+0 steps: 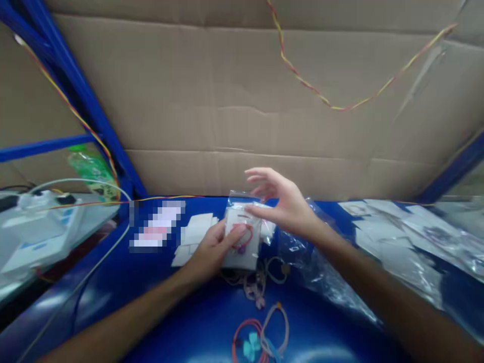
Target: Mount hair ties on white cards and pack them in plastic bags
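My left hand [217,244] holds a white card in a clear plastic bag [242,259], its thumb on the front. A red loop [244,236] with a small purple part shows on the card. My right hand [282,204] is raised at the bag's upper right, fingers apart, its thumb close to the top of the card; whether it touches is unclear. Below the bag lie pale corded loops [260,282], partly hidden by it. Nearer to me are a red loop [237,333] with a turquoise piece [251,345] and a pale loop [285,322].
White cards [198,232] are stacked at the left of the bag. Clear plastic bags [321,262] lie under my right forearm, and packed cards [397,237] spread at the right. A cardboard wall [242,101] stands behind. A green bottle [91,166] and white cable are at the left.
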A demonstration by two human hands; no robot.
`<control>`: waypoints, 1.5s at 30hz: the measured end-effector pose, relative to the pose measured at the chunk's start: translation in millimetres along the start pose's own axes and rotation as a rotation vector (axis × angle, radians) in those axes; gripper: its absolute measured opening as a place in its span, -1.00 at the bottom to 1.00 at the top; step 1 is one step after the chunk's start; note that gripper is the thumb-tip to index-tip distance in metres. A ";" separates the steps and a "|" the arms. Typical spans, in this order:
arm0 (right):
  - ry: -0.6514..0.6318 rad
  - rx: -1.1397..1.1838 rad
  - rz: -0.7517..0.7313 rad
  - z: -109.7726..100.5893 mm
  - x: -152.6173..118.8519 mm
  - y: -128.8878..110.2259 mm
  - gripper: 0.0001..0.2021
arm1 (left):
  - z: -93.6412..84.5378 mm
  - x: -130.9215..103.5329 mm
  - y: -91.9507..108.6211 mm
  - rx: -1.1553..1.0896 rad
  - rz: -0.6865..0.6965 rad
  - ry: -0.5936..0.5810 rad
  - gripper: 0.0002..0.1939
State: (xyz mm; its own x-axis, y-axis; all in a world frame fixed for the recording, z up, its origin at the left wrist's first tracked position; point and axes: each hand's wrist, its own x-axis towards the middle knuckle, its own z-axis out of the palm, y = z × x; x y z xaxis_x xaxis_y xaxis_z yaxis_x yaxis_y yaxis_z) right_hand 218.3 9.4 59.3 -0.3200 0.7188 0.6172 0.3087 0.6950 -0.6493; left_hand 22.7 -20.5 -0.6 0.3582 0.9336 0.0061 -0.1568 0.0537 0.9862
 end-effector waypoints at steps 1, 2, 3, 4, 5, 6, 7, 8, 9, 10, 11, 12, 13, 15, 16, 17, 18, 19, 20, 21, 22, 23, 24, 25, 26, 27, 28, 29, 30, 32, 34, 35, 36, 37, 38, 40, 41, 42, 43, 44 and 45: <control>0.056 -0.091 -0.054 0.0 -0.6 -1.2 -0.50 | 0.8 0.0 -0.2 0.028 0.013 0.014 -0.54; 0.098 -0.177 -0.115 0.1 -1.3 -3.1 -0.59 | 1.4 0.0 -0.2 0.053 0.031 0.025 -0.55; 0.112 -0.251 -0.172 0.3 -2.1 -5.3 -0.71 | 1.8 0.1 -0.2 0.080 0.054 0.031 -0.57; 0.089 -0.306 -0.216 0.7 -2.9 -7.6 -0.81 | 1.9 0.1 -0.4 0.115 0.079 0.031 -0.61; 0.040 -0.347 -0.242 1.5 -3.7 -9.8 -0.88 | 1.8 0.1 -0.6 0.154 0.105 0.029 -0.64; -0.022 -0.381 -0.254 2.5 -4.5 -11.7 -0.89 | 1.6 0.1 -0.9 0.192 0.131 0.023 -0.66; -0.084 -0.415 -0.255 3.8 -5.2 -13.1 -0.88 | 1.1 0.0 -1.2 0.226 0.158 0.022 -0.67; -0.132 -0.449 -0.250 5.2 -5.9 -14.1 -0.85 | 0.6 -0.2 -1.6 0.256 0.181 0.019 -0.67; -0.163 -0.481 -0.241 6.6 -6.5 -14.6 -0.81 | 0.1 -0.5 -1.8 0.284 0.200 0.015 -0.68; -0.178 -0.504 -0.237 7.7 -7.0 -14.8 -0.78 | -0.5 -0.8 -1.9 0.309 0.221 0.018 -0.69; -0.191 -0.514 -0.234 8.6 -7.4 -14.9 -0.77 | -1.0 -1.2 -1.9 0.330 0.241 0.023 -0.69; -0.199 -0.511 -0.229 9.2 -7.7 -14.8 -0.76 | -1.4 -1.6 -1.8 0.350 0.255 0.027 -0.70; -0.200 -0.501 -0.220 9.5 -7.9 -14.8 -0.75 | -1.8 -2.0 -1.6 0.372 0.263 0.031 -0.70; -0.198 -0.479 -0.209 9.8 -8.0 -15.1 -0.76 | -2.3 -2.3 -1.2 0.404 0.273 0.033 -0.67; -0.194 -0.472 -0.206 10.0 -8.0 -15.3 -0.76 | -2.5 -2.3 -1.1 0.407 0.278 0.031 -0.66; -0.192 -0.468 -0.203 10.2 -7.9 -15.6 -0.77 | -2.6 -2.3 -1.1 0.406 0.282 0.027 -0.63; -0.194 -0.463 -0.203 10.6 -7.7 -15.8 -0.78 | -2.6 -2.2 -1.3 0.404 0.288 0.027 -0.61; -0.201 -0.456 -0.204 10.9 -7.4 -16.0 -0.80 | -2.6 -2.1 -1.6 0.403 0.298 0.031 -0.59; -0.209 -0.445 -0.205 11.3 -7.1 -16.1 -0.81 | -2.5 -2.1 -2.1 0.406 0.307 0.037 -0.58; -0.219 -0.430 -0.203 11.5 -6.8 -16.2 -0.82 | -2.5 -2.1 -2.6 0.413 0.314 0.045 -0.58; -0.230 -0.413 -0.197 11.6 -6.4 -16.4 -0.82 | -2.5 -2.2 -3.2 0.425 0.316 0.054 -0.58; -0.237 -0.392 -0.186 11.5 -6.1 -16.8 -0.81 | -2.6 -2.4 -3.8 0.439 0.313 0.061 -0.57; -0.243 -0.368 -0.171 11.2 -5.8 -17.4 -0.80 | -2.9 -2.5 -4.4 0.450 0.308 0.069 -0.56; -0.250 -0.337 -0.147 10.7 -5.6 -18.2 -0.79 | -3.2 -2.6 -4.9 0.457 0.303 0.077 -0.55; -0.256 -0.297 -0.114 10.2 -5.5 -19.1 -0.79 | -3.6 -2.6 -5.2 0.462 0.298 0.085 -0.54; -0.265 -0.249 -0.075 9.6 -5.4 -20.1 -0.79 | -4.0 -2.6 -5.3 0.465 0.296 0.094 -0.52; -0.275 -0.196 -0.037 8.9 -5.4 -21.1 -0.79 | -4.4 -2.5 -5.3 0.466 0.295 0.105 -0.51; -0.288 -0.140 0.002 8.2 -5.5 -21.9 -0.79 | -4.7 -2.3 -5.0 0.465 0.292 0.117 -0.50; -0.302 -0.086 0.042 7.6 -5.5 -22.5 -0.79 | -5.0 -2.0 -4.5 0.464 0.288 0.128 -0.50; -0.322 0.007 0.119 6.3 -5.3 -22.3 -0.79 | -5.1 -1.1 -3.6 0.462 0.277 0.136 -0.51; -0.327 0.076 0.184 4.7 -4.5 -20.6 -0.78 | -5.1 0.3 -2.9 0.444 0.264 0.124 -0.55; -0.325 0.095 0.207 3.7 -3.9 -19.5 -0.78 | -5.0 1.2 -2.7 0.421 0.262 0.113 -0.59; -0.319 0.101 0.219 2.4 -3.3 -18.3 -0.77 | -4.8 2.1 -2.6 0.389 0.265 0.105 -0.64; -0.317 0.097 0.218 1.1 -2.6 -17.2 -0.77 | -4.5 3.0 -2.3 0.349 0.270 0.103 -0.69; -0.321 0.086 0.208 -0.3 -2.0 -16.3 -0.77 | -4.1 3.7 -1.8 0.312 0.277 0.111 -0.73; -0.343 0.047 0.180 -2.7 -1.1 -15.2 -0.77 | -3.2 4.7 -0.5 0.266 0.290 0.150 -0.74; -0.356 0.025 0.165 -3.3 -1.0 -15.0 -0.78 | -2.7 4.9 0.3 0.259 0.291 0.171 -0.73; -0.366 0.004 0.151 -3.4 -1.1 -14.9 -0.78 | -2.2 4.8 1.2 0.260 0.287 0.189 -0.73; -0.373 -0.015 0.142 -3.1 -1.5 -14.7 -0.79 | -1.9 4.6 2.0 0.262 0.284 0.204 -0.74; -0.378 -0.031 0.137 -2.4 -2.0 -14.5 -0.79 | -1.6 4.3 2.7 0.262 0.279 0.216 -0.74; -0.379 -0.042 0.140 -1.5 -2.6 -14.2 -0.79 | -1.5 4.0 3.3 0.262 0.271 0.221 -0.75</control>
State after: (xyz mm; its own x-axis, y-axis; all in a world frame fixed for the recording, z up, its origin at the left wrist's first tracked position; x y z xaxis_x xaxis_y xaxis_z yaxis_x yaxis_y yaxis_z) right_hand 216.1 -2.4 67.5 -0.5776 0.7544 0.3117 0.4064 0.5970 -0.6917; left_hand 22.2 -16.0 2.4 0.1260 0.9564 0.2634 0.0312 -0.2692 0.9626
